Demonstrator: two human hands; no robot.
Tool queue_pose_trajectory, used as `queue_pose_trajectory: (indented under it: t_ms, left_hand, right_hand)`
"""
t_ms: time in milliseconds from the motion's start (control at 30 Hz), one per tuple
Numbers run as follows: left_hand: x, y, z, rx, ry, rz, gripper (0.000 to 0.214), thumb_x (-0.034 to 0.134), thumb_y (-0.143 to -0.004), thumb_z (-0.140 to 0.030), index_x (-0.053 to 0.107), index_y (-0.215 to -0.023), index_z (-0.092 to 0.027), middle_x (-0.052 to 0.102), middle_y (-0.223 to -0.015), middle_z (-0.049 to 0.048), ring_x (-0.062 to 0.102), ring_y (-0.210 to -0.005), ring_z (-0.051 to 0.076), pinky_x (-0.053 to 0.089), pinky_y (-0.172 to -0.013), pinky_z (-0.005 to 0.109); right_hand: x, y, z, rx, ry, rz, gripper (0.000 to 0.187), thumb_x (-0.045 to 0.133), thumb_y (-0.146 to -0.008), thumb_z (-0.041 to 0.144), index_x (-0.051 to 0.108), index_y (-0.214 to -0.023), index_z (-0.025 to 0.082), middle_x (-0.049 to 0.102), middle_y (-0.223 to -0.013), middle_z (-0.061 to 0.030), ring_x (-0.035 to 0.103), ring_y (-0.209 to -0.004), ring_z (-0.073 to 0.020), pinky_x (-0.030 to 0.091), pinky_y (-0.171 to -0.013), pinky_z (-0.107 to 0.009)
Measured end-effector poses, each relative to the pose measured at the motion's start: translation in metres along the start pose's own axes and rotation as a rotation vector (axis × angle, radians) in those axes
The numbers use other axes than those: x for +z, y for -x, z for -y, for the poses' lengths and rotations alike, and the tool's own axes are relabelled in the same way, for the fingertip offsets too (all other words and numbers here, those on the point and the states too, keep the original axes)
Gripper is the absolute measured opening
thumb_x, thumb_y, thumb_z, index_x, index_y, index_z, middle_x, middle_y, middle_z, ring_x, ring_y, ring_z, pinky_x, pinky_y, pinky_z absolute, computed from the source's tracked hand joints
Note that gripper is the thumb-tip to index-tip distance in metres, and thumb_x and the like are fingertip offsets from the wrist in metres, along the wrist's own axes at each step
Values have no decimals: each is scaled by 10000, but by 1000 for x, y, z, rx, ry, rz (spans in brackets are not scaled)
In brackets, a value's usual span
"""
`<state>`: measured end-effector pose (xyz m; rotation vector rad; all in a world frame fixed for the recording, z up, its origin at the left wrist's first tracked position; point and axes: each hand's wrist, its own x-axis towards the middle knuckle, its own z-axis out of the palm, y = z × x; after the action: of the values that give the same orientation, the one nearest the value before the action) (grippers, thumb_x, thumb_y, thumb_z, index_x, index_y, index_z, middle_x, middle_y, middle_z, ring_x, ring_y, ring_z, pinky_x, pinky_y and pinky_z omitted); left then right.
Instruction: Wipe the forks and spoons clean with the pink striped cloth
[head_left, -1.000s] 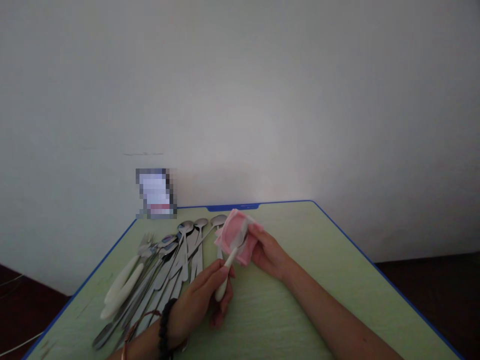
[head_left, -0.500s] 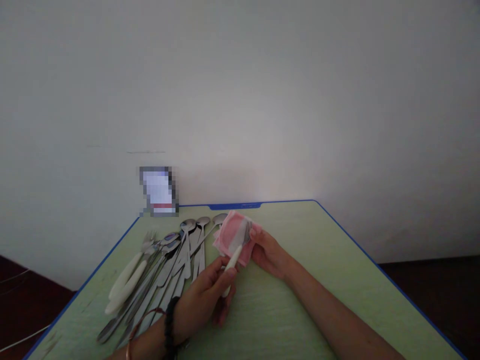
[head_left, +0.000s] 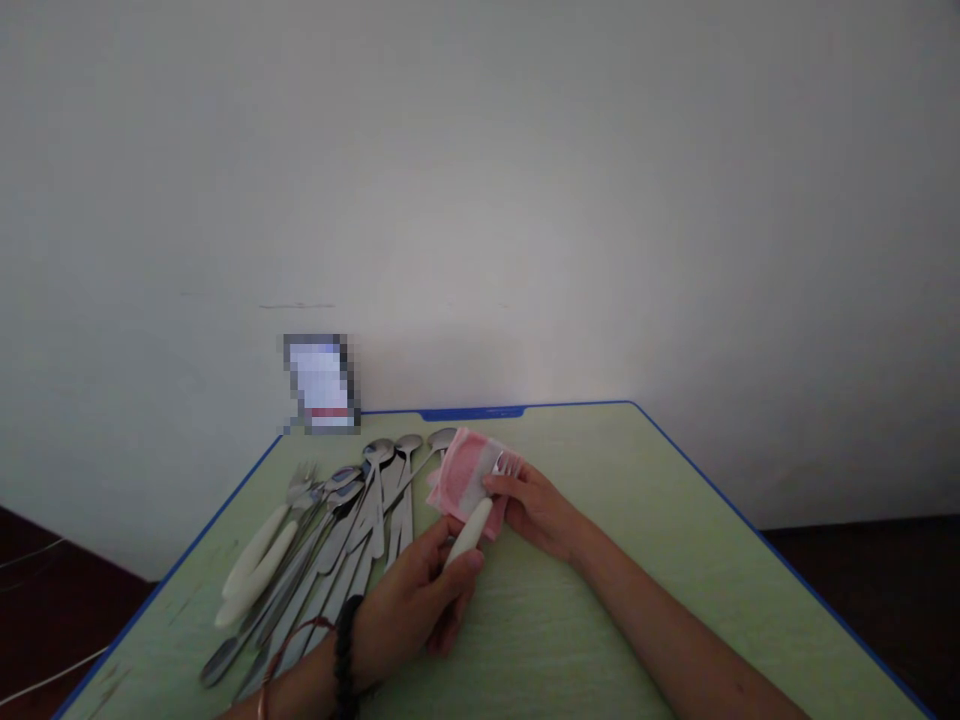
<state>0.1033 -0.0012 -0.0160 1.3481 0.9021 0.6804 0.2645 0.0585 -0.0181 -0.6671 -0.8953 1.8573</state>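
My left hand (head_left: 424, 580) is closed around the white handle of a fork (head_left: 471, 530), just above the table. The fork's metal head points up and away, resting against a pink and white cloth (head_left: 461, 468). In my right hand (head_left: 536, 510) the cloth is held from behind, with the thumb laid across the front near the base of the tines. Left of both hands lies a spread of metal spoons (head_left: 379, 452) and other long-handled cutlery, partly hidden by my left forearm. Two white-handled forks (head_left: 259, 560) lie at its left side.
The light green table (head_left: 600, 600) has a blue edge. At its far left corner a pixelated device with a bright screen (head_left: 321, 382) leans near the pale wall (head_left: 480, 200). Thin white cables (head_left: 52, 675) run across the dark floor at left.
My right thumb has moved left and down across the fork's neck, and the tines now show above it. The fork's handle has shifted slightly right.
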Motion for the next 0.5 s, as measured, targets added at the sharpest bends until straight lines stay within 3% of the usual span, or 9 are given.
queue_pose_trajectory:
  t_ms: [500]
  left_hand:
    - [-1,1,4,-8,-25,6,353,463,-830,-511,447,-949,-179,456,-506,-96,395,-313,39,292,-308,125]
  right_hand:
    - [1,0,-1,13,29,-33,204,727,-596,221,629,-757,141,638,-682,3,555,-635,-104,431,-701,-242]
